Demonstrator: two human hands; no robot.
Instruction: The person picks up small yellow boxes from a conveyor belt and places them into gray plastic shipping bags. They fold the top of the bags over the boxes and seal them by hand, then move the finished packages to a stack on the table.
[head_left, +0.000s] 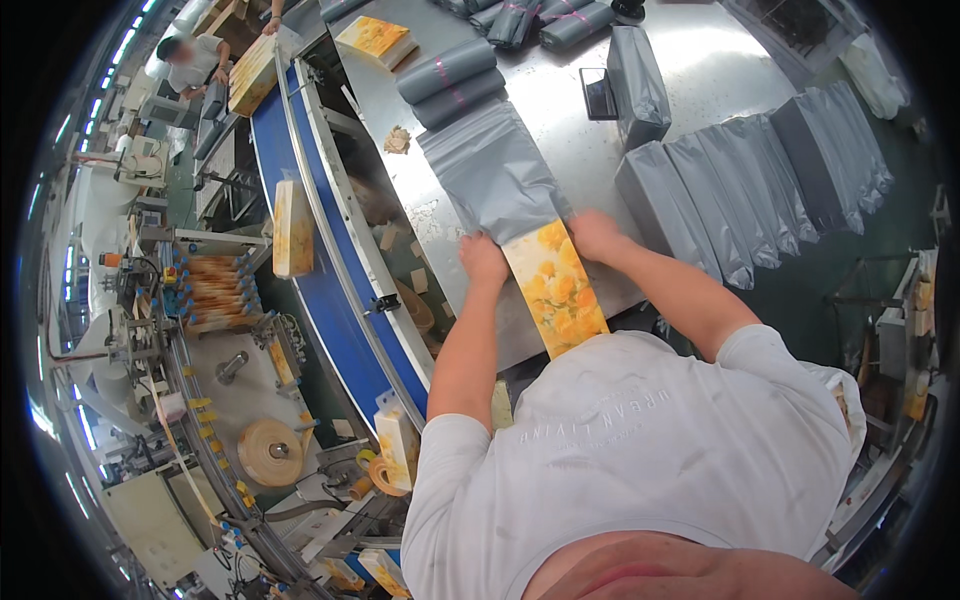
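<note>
— Nearest the lens: a white T-shirt (pixel 640 450), and past it two bare forearms reaching out over the bench (pixel 700 70). What are the hands on?

— A long yellow flowered box (pixel 557 290). Left hand (pixel 484 258) and right hand (pixel 596 234) sit at either side of the mouth of a grey plastic mailer bag (pixel 495 170), fingers closed on the bag's edge where the box enters it.

— Which way does the box run?

— Its long axis goes from the person's chest away up the bench, tilted slightly to the left. The far end is inside the bag; the near end overhangs the bench edge.

— And the bench itself?

— Bare, shiny metal. Rolled grey bags (pixel 450 80) lie at the far side, and a row of filled grey packs (pixel 760 180) leans together on the right. Another flowered box (pixel 375 40) lies far off.

— The room?

— A factory floor. A blue conveyor belt (pixel 320 250) curves along the left of the bench, carrying a box (pixel 292 228), with packing machinery (pixel 200 300) beyond it. Another person (pixel 195 60) stands by the belt's far end.
</note>
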